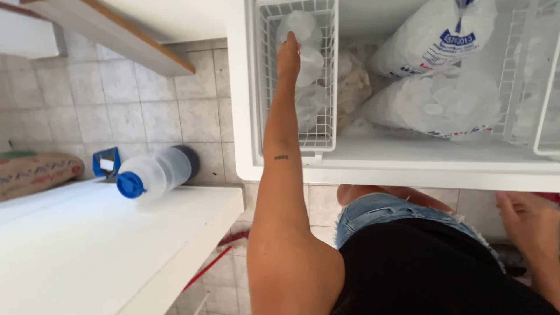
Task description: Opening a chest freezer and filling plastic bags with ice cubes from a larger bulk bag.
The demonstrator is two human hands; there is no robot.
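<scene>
Reaching into white wire freezer basket (326, 70), left hand (289, 55) fingers curl onto frosted ice bag (306, 35); likely heavy, slippery, best gripped at neck. Right hand (525, 224) hangs half-open, empty.

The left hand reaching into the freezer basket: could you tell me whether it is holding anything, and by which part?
The left hand rests on a clear bag of ice in the white wire basket; whether it grips it cannot be told.

Ice bags (434, 105) in freezer (408, 169), right of basket (268, 76).
</scene>
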